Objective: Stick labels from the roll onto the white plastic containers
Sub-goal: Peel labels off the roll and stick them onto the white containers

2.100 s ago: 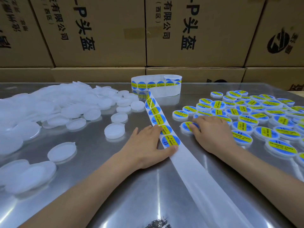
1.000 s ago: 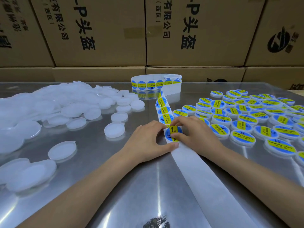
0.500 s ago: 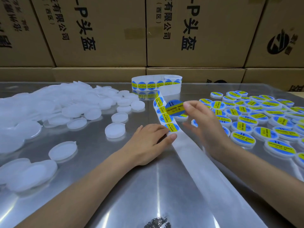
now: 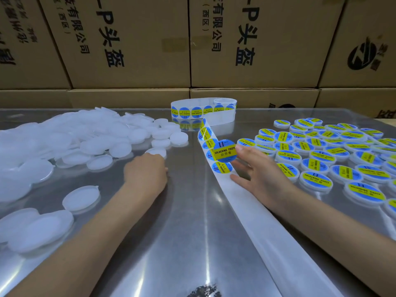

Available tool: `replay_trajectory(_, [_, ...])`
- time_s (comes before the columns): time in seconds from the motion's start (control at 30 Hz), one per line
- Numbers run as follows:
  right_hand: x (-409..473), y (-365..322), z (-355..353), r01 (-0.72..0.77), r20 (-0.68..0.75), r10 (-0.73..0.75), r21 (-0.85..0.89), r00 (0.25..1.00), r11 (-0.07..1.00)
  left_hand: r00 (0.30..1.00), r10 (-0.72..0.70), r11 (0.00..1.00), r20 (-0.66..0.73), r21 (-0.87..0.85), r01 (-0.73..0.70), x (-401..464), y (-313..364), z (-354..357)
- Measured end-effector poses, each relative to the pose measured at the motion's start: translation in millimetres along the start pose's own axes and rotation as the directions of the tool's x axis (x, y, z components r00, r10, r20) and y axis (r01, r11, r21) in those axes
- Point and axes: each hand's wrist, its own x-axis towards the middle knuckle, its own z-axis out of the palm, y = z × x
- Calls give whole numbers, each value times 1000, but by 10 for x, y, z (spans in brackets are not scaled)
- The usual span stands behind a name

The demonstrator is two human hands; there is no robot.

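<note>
The label roll (image 4: 204, 109) stands at the back middle of the table, and its strip (image 4: 264, 226) runs toward me. One peeled blue-and-yellow label (image 4: 224, 150) clings to the index fingertip of my right hand (image 4: 260, 175), whose fingers are straight and spread, with the thumb lying on the bare backing. My left hand (image 4: 145, 171) is at the edge of the pile of plain white containers (image 4: 64, 144). Its fingers curl down over one container, which is hidden beneath them. Another plain container (image 4: 157, 151) lies just beyond its fingertips.
Several labelled containers (image 4: 316, 181) cover the right side of the shiny metal table (image 4: 188, 243). Loose white lids (image 4: 81, 197) lie at the near left. Stacked cardboard boxes (image 4: 132, 43) wall off the far edge.
My right hand peeled a label off the strip and lifted it. My left hand let go of the strip and moved left onto a plain container at the pile's edge.
</note>
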Motion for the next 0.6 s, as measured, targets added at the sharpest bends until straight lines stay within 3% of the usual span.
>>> replay_trajectory(0.1, [17,2,-14,-14,-8,14,4,1000,1000,997,77,977,-26,-195,-81,-25,85,26])
replay_trajectory(0.27, [40,22,-27,-15,19,15,-22,1000,1000,972,219,783,-83,-580,-226,-120,267,88])
replay_trajectory(0.47, [30,25,-31,-6,44,7,-21,999,1000,968,123,531,-219,-809,-251,-145,320,37])
replay_trajectory(0.53, [24,24,-29,-4,54,6,-29,999,1000,990,33,334,-140,-932,-143,-128,323,-25])
replay_trajectory(0.6, [11,19,-20,-2,70,6,-44,998,999,994,74,7,79,-997,79,-144,362,-94])
